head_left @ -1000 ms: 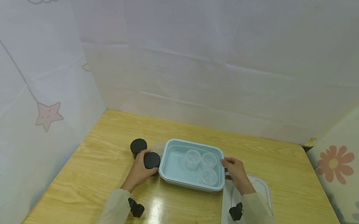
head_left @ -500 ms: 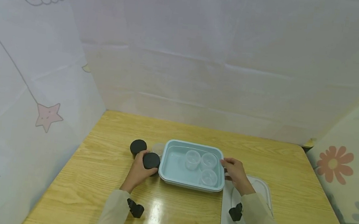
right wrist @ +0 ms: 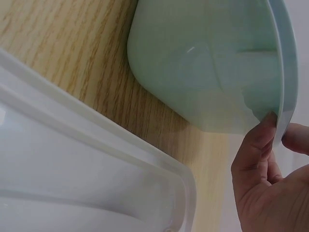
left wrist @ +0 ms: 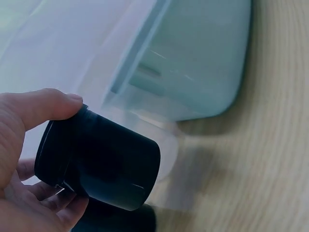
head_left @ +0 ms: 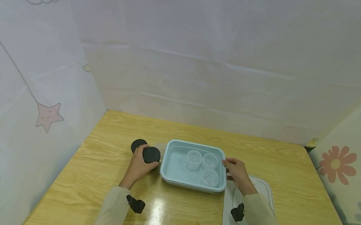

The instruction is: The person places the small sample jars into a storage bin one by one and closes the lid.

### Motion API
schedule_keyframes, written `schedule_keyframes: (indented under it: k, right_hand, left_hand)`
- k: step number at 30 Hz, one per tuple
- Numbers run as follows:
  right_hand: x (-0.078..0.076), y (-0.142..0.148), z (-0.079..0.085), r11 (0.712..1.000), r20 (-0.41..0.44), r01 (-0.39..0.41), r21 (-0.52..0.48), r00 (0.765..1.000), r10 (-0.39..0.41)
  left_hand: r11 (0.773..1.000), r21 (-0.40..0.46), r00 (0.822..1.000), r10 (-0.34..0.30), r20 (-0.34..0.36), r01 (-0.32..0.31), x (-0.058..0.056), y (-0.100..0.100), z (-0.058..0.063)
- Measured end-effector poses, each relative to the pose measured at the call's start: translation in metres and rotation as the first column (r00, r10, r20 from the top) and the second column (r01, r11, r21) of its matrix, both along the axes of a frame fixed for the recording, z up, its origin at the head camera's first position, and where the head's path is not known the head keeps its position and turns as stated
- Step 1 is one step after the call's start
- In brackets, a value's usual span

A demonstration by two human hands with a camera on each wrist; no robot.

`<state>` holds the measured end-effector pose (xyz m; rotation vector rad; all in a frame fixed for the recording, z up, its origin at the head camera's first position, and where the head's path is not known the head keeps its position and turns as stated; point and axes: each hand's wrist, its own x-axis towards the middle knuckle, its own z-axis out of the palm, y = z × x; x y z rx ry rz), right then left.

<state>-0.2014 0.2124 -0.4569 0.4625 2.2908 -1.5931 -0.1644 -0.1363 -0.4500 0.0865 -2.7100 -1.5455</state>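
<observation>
My left hand (head_left: 137, 166) grips a black lidded jar (head_left: 151, 154) left of the light blue basin (head_left: 174, 180). In the left wrist view the jar (left wrist: 113, 162) is tilted, held around its lid by thumb and fingers, and looks raised off the table. A second black jar (head_left: 137, 144) stands just behind it, partly covered by the hand. My right hand (head_left: 238, 174) pinches the basin's right rim, thumb on one side and fingers on the other, as the right wrist view shows. Inside the basin are three clear plastic cups (head_left: 193, 160), grouped toward its right side.
A translucent container (head_left: 160, 147) sits against the basin's left side, mostly hidden. Beneath my right forearm lies a white tray-like piece with a raised rim (head_left: 262, 188). Everything rests on a wooden table (head_left: 123, 125) with fabric hung on three sides.
The black jar in my left hand has come up and moved slightly away from me and to the left. My right hand and the basin stay in place.
</observation>
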Motion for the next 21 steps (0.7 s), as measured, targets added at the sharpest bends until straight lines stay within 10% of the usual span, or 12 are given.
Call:
schedule_keyframes:
  k: [21]
  right_hand:
    - [0.0,-0.001,0.002,1.0,-0.003,0.007,-0.009,1.0,-0.007]
  left_hand:
    - [0.999,-0.021,0.997,-0.034,-0.062,0.033,-0.006,0.011,0.035]
